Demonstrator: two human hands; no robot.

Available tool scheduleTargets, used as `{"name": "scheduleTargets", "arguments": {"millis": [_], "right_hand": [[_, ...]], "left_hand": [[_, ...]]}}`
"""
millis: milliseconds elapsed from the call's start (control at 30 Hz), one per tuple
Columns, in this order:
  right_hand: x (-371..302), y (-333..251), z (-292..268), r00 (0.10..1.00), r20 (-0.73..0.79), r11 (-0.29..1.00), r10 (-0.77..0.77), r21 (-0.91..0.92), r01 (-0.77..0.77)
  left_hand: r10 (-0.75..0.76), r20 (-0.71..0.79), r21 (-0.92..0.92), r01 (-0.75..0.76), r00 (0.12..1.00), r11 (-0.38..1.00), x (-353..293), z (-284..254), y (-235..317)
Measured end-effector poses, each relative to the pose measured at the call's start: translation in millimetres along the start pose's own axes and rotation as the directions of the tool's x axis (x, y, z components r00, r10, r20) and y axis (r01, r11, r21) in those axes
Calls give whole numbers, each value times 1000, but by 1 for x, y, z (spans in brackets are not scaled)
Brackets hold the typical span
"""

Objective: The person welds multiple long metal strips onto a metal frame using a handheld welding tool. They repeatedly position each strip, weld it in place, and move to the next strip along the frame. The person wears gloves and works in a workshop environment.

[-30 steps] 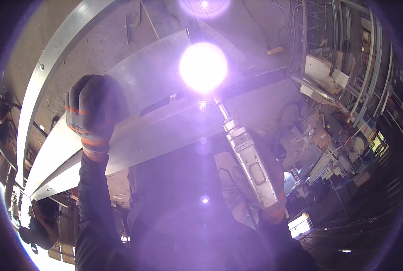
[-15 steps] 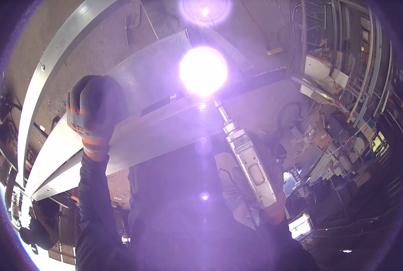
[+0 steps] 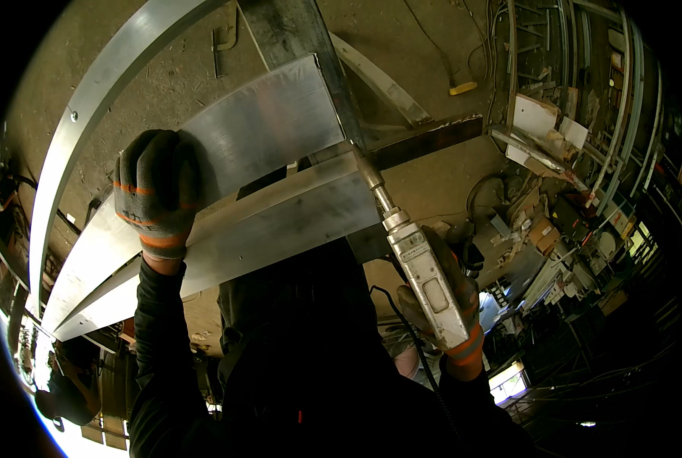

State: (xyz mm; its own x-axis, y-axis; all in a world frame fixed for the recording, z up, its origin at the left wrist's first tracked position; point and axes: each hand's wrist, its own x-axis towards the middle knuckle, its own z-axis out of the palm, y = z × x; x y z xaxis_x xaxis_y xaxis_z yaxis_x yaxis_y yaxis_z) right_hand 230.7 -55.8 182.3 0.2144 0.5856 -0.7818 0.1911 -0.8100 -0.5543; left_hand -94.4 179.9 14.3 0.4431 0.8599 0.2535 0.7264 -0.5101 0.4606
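Gloved in grey with orange bands, my right hand [image 3: 452, 294] is wrapped around a handheld welding gun [image 3: 425, 278]. A cable trails from the gun's rear, and its nozzle touches or nearly touches the right end of a long metal channel [image 3: 280, 217]. That channel has bright, flat silver sides, with a gap between its upper and lower strips. My left hand [image 3: 158, 191], in a matching glove, is closed over the channel's upper side panel [image 3: 268, 114], left of the nozzle. Its fingertips are partly hidden.
Dark steel beams [image 3: 287, 34] support the channel, one running right [image 3: 433, 141]. A curved metal bar [image 3: 89, 107] arches at the left. A clamp [image 3: 225, 42] and a yellow-handled tool [image 3: 463, 88] lie on the floor. Scrap and boxes [image 3: 547, 233] pile up at right. Another person [image 3: 74, 389] is at lower left.
The brilliant flash at the gun's tip and its purple glare have gone out, leaving the nozzle and channel end visible. Both hands stay in nearly the same place.
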Motion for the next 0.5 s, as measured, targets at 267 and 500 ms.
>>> {"name": "scheduleTargets", "arguments": {"millis": [267, 500], "right_hand": [[18, -22, 8, 974, 11, 930, -225, 299, 212], [38, -17, 32, 969, 246, 430, -39, 879, -206]], "left_hand": [[31, -18, 31, -31, 999, 999, 0, 2, -7], [-1, -20, 22, 2, 1000, 1000, 2, 2, -6]]}}
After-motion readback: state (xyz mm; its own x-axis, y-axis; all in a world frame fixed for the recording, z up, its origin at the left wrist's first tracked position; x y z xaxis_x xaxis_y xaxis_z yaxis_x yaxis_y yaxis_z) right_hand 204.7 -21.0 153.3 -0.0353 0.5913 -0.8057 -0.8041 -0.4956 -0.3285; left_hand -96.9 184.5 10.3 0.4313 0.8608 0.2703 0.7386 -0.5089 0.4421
